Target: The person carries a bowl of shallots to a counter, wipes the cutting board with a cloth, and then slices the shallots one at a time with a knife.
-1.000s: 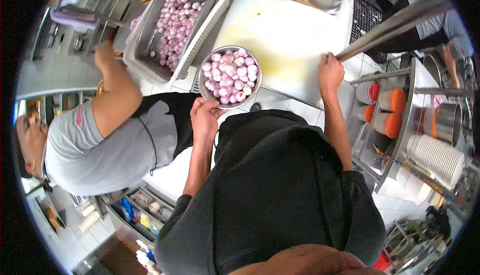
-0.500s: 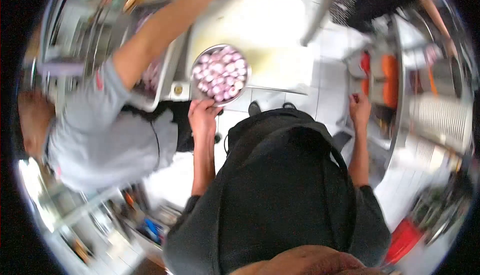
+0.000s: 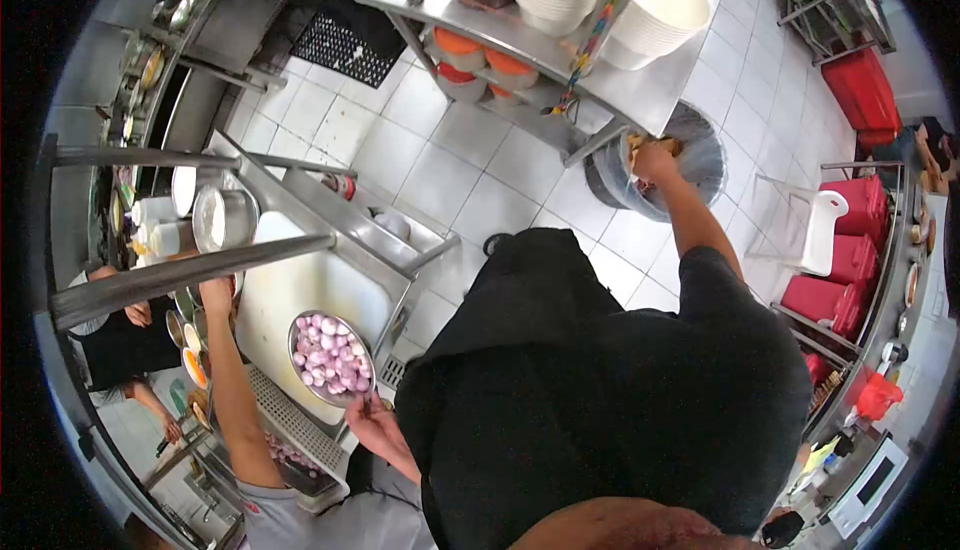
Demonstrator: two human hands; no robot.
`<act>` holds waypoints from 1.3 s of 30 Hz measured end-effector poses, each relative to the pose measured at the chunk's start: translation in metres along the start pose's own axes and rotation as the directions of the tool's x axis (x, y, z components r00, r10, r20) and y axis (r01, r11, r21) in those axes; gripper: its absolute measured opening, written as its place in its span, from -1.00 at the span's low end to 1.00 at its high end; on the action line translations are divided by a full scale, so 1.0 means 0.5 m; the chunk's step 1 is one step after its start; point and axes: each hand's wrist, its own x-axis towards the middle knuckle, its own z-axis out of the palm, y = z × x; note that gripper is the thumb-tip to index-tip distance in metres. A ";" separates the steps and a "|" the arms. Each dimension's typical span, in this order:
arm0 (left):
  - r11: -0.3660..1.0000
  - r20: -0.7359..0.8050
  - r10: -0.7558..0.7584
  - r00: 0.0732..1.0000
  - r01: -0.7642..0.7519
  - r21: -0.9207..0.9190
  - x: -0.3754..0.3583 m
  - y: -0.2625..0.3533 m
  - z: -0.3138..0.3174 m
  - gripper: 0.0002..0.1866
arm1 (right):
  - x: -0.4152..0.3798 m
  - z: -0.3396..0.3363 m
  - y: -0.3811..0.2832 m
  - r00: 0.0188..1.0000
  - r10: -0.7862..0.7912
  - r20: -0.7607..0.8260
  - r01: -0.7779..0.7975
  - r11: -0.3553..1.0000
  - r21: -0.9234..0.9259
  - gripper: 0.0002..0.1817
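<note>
At the lower left, my left hand (image 3: 374,426) grips the near rim of a round metal bowl (image 3: 372,342), fingers closed on its edge. The bowl is full of peeled shallots (image 3: 330,352), pale purple and white, and sits over the near edge of a white cutting board (image 3: 290,285). My right hand (image 3: 655,161) reaches over a waste bin (image 3: 712,165) lined with a clear bag. Its fingers look curled, and what they hold, if anything, cannot be made out against the brown scraps there.
A co-worker's arm (image 3: 240,390) stretches across the board's left side. Beside it stands a perforated tray (image 3: 295,415) with more shallots near it. A metal shelf (image 3: 480,5) carries stacked white bowls (image 3: 660,15). Red bins (image 3: 850,260) and a white plastic chair (image 3: 815,235) are at right.
My view and body have turned right, towards the bin. My right hand has moved out from my side to over it. My left hand still holds the bowl of shallots.
</note>
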 end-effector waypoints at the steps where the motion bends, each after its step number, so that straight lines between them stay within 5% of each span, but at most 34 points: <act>1: 1.000 0.011 -0.005 1.000 0.005 0.010 -0.005 -0.012 0.016 -0.90 | -0.035 0.008 -0.005 0.998 0.022 -0.066 -0.028 0.996 -0.090 -0.68; 3: 1.000 0.032 -0.010 0.999 0.010 0.010 -0.025 -0.030 0.057 -0.89 | -0.024 0.060 0.036 0.991 0.107 0.083 -0.097 0.989 -0.111 -0.66; 5: 1.000 0.063 -0.006 0.998 0.006 0.002 -0.046 -0.047 0.086 -0.88 | -0.029 0.117 0.074 0.957 0.277 0.090 -0.291 0.914 0.281 -0.62; 7: 1.000 0.097 -0.004 0.995 0.006 -0.021 -0.044 -0.047 0.076 -0.87 | -0.051 0.187 0.084 0.949 0.297 0.105 -0.314 0.869 0.383 -0.67; 8: 0.999 0.115 0.007 0.993 -0.003 -0.037 -0.043 -0.035 0.066 -0.86 | -0.073 0.244 0.062 0.944 0.323 -0.074 -0.240 0.821 0.518 -0.68; 9: 0.999 0.121 0.026 0.992 -0.021 -0.043 -0.037 -0.027 0.049 -0.85 | -0.106 0.234 0.025 0.948 0.315 0.040 -0.286 0.795 0.534 -0.69; 12: 0.994 0.098 0.102 0.990 -0.097 -0.053 -0.058 -0.034 0.042 -0.85 | -0.203 0.185 -0.029 0.918 0.266 0.295 -0.389 0.752 0.533 -0.75; 16: 0.981 0.042 0.060 0.997 -0.051 -0.185 -0.146 -0.090 0.064 -0.82 | -0.248 0.247 0.054 0.909 0.150 0.388 -0.312 0.863 0.397 -0.79; 19: 0.980 -0.038 0.040 0.998 -0.046 -0.192 -0.214 -0.116 0.084 -0.79 | -0.263 0.258 0.106 0.885 -0.145 0.443 0.099 0.987 0.124 -0.79; 23: 0.989 -0.067 0.058 0.996 -0.067 -0.135 -0.313 -0.132 0.075 -0.79 | -0.303 0.222 0.155 0.950 -0.313 -0.017 0.313 0.950 -0.026 -0.70; 26: 0.994 -0.065 0.040 0.997 -0.046 -0.102 -0.368 -0.157 0.079 -0.78 | -0.336 0.152 0.129 0.992 -0.077 -0.103 0.105 0.947 0.304 -0.72; 29: 0.985 -0.015 -0.013 1.000 0.010 -0.169 -0.410 -0.207 0.081 -0.77 | -0.358 0.119 0.086 0.963 -0.196 -0.185 0.251 0.900 0.356 -0.73; 33: 0.984 0.094 -0.110 0.989 0.122 -0.130 -0.487 -0.266 0.114 -0.76 | -0.369 0.104 0.024 0.942 -0.321 -0.101 0.335 0.869 0.364 -0.70; 38: 0.989 0.267 -0.097 0.959 0.063 0.131 -0.559 -0.371 0.182 -0.77 | -0.397 0.095 0.076 0.904 -0.358 -0.236 0.427 0.798 0.424 -0.70; 39: 0.976 0.256 -0.217 0.942 0.205 0.073 -0.599 -0.347 0.236 -0.78 | -0.404 0.094 0.108 0.894 -0.362 -0.264 0.445 0.788 0.425 -0.70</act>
